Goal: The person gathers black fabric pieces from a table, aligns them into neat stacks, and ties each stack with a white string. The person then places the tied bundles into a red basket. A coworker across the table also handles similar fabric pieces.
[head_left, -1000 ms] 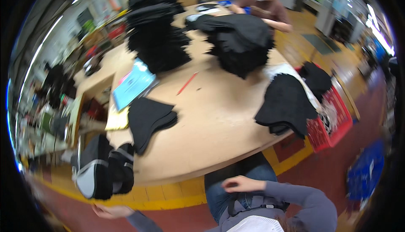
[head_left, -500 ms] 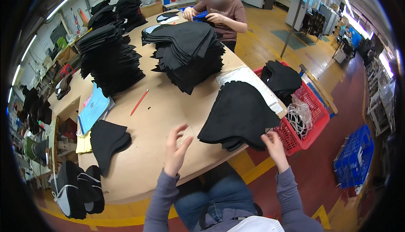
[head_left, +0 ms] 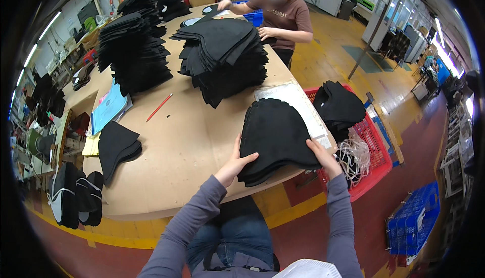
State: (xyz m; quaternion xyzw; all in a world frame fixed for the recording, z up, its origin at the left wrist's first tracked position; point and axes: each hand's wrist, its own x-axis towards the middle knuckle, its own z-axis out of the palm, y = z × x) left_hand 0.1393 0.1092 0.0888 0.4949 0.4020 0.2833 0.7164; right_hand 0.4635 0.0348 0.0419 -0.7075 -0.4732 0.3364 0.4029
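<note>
A stack of black cut fabric pieces, curved along the top, lies at the table's near right corner. My left hand grips its left edge, the thumb lying on top and the fingers along the side. On the opposite edge, my right hand holds the stack, its fingertips partly hidden. Under the stack's far side is a white paper sheet. A taller pile of similar black pieces stands just beyond.
A red basket with black pieces and clear plastic stands at the right. Leftward lie a red pencil, a blue folder and a small black stack. Another person works across the table. A blue crate sits on the floor.
My left hand has moved right onto the stack's left edge, and both hands now hold it. The stack's edges look more even and it sits slightly turned. The other person's hands have moved apart.
</note>
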